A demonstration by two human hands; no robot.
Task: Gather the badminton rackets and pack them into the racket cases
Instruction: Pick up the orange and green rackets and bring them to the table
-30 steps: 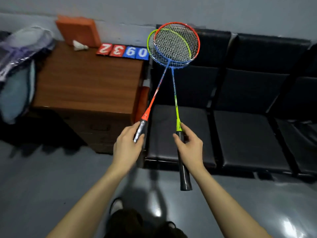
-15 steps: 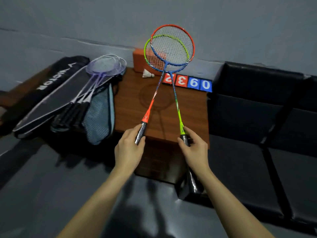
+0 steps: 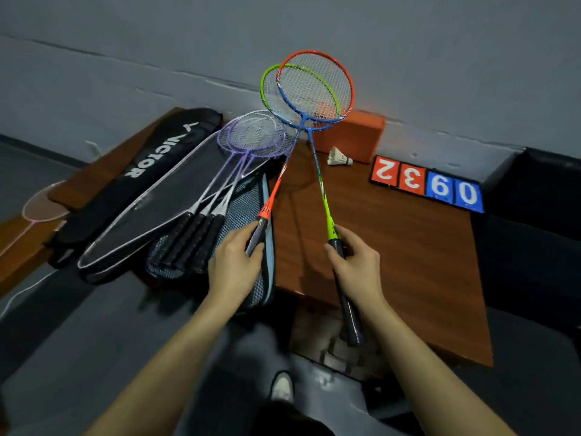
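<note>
Rackets fill both hands: the left hand (image 3: 234, 265) clenches the orange racket (image 3: 273, 196) at its handle, the right hand (image 3: 356, 265) clenches the green racket (image 3: 325, 202), and their heads cross above the counter (image 3: 393, 247). Three purple rackets (image 3: 239, 165) lie on black racket cases (image 3: 163, 158) left of the hands. A shuttlecock (image 3: 339, 157), an orange block (image 3: 352, 136) and a scoreboard (image 3: 426, 184) sit behind.
</note>
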